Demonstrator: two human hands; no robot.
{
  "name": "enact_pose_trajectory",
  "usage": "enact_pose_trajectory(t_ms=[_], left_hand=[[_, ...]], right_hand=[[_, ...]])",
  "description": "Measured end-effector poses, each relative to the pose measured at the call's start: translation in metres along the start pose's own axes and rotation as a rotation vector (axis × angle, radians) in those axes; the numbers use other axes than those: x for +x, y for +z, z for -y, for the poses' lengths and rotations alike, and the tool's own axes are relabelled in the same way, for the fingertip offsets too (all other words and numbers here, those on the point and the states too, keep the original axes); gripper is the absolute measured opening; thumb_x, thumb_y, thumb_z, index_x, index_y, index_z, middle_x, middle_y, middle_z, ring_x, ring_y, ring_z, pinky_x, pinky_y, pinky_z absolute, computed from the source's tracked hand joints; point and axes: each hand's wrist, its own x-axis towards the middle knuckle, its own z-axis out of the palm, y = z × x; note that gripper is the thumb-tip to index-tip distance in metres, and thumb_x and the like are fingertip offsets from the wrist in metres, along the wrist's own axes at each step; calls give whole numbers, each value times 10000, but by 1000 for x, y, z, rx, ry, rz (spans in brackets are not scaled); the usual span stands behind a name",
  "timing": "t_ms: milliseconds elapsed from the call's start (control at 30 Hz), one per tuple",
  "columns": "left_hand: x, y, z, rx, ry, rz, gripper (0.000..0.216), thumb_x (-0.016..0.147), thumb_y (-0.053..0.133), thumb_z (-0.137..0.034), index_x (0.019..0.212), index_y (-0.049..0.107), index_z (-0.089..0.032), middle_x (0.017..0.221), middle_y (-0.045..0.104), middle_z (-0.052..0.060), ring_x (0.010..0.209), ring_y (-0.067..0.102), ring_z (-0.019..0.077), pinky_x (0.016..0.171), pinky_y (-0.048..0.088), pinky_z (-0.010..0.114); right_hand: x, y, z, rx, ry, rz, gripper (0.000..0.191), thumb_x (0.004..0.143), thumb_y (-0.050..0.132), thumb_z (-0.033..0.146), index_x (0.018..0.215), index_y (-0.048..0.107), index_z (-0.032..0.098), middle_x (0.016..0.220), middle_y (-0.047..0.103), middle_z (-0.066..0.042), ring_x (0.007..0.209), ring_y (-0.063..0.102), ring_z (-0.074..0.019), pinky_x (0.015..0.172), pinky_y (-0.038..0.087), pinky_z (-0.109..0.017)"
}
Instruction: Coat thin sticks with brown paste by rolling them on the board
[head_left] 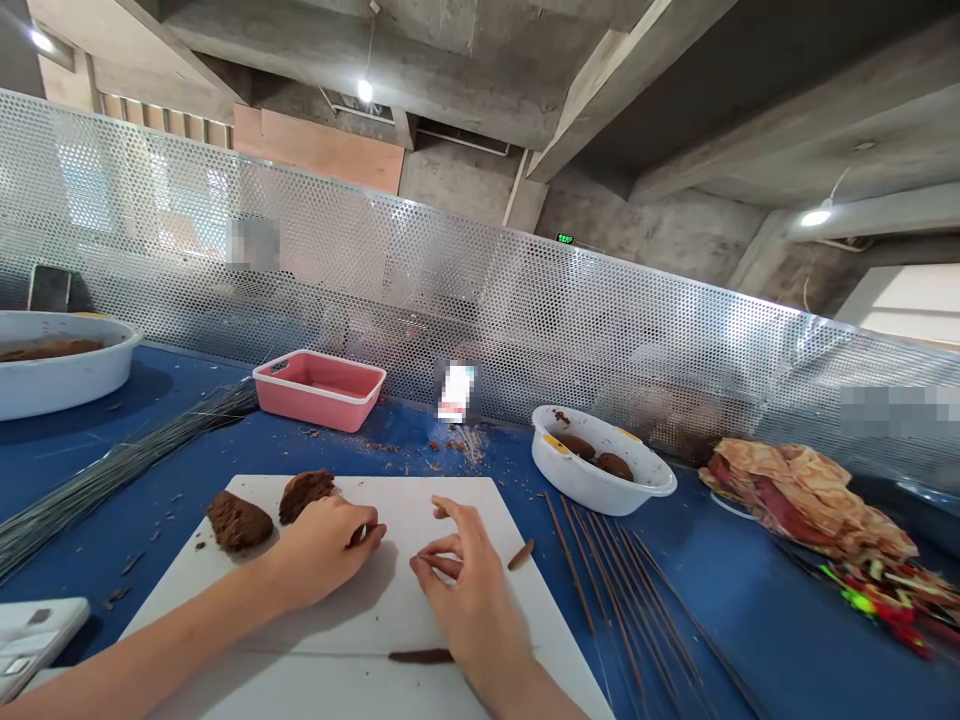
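Observation:
My left hand rests on a white board, fingers curled around a small brown piece that barely shows at the fingertips. Just behind it lie two lumps of brown clay-like paste. My right hand hovers over the board to the right, fingers loosely bent and apart, thumb and forefinger near a thin brown strand on the board. A short rolled brown piece lies by the board's right edge, another near the front.
Blue table with a bundle of thin wires at left, several brown-coated sticks at right. Pink tray, white bowl with brown lumps, large white basin, crumpled wrappers. Perforated metal screen behind.

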Motion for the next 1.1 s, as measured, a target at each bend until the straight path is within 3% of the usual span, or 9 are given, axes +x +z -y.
enact_pose_trajectory(t_ms=[133, 233, 467, 667, 767, 867, 933, 1000, 1100], left_hand=[[-3, 0, 2, -9, 14, -17, 420, 1008, 434, -350, 637, 584, -222, 620, 645, 42, 623, 582, 192, 619, 278, 328], [-4, -2, 0, -27, 31, -15, 432, 1013, 432, -357, 631, 581, -221, 587, 608, 27, 592, 556, 181, 617, 280, 332], [-4, -2, 3, -28, 39, -5, 402, 1002, 435, -318, 637, 571, -221, 575, 584, 18, 581, 546, 178, 612, 254, 348], [-6, 6, 0, -23, 97, 33, 399, 1014, 429, -323, 666, 594, -217, 603, 626, 21, 583, 560, 171, 612, 276, 340], [-11, -3, -10, -155, 143, 113, 336, 980, 482, -310, 711, 660, -218, 623, 652, 14, 584, 565, 164, 611, 318, 320], [-19, -21, -18, -467, 163, 370, 125, 865, 616, -258, 864, 740, -239, 741, 715, -7, 661, 619, 164, 627, 404, 272], [-24, -31, -21, -580, 186, 495, 160, 772, 708, -240, 924, 753, -259, 871, 741, -11, 786, 649, 184, 692, 448, 261], [-28, -35, -24, -548, 227, 498, 218, 706, 766, -233, 920, 744, -272, 951, 732, -11, 892, 636, 208, 791, 451, 277], [-30, -28, -28, -428, 265, 419, 114, 750, 732, -224, 855, 702, -257, 931, 697, -11, 919, 610, 212, 843, 415, 291]], right_hand=[[0, 0, -7, 22, 12, 27, 450, 875, 614, 300, 1323, 575, 287, 1257, 610, -95, 858, 724, -229, 822, 641, -405], [3, 0, -12, 132, 18, 50, 405, 897, 627, 381, 1287, 611, 271, 1056, 700, -80, 794, 722, -243, 758, 623, -398], [25, -3, -18, 445, 171, 45, 335, 766, 769, 436, 996, 737, 195, 719, 719, -49, 583, 649, -200, 647, 536, -346], [29, -11, -11, 484, 220, 49, 322, 767, 803, 472, 812, 769, 155, 706, 713, -57, 554, 601, -146, 618, 481, -293], [25, -15, -3, 445, 265, 54, 320, 781, 798, 473, 814, 775, 156, 744, 720, -53, 630, 641, -151, 689, 511, -287], [24, -18, -2, 445, 318, -5, 363, 826, 750, 526, 839, 755, 164, 750, 728, -52, 681, 691, -167, 759, 551, -308], [25, -20, -3, 461, 350, -68, 390, 841, 729, 556, 859, 733, 167, 722, 728, -44, 667, 706, -169, 781, 574, -325], [27, -22, -3, 474, 375, -112, 402, 829, 742, 561, 858, 719, 161, 688, 723, -38, 633, 705, -167, 769, 591, -327], [28, -24, 2, 486, 375, -138, 389, 806, 775, 529, 835, 720, 145, 709, 742, -56, 646, 719, -171, 765, 603, -316]])
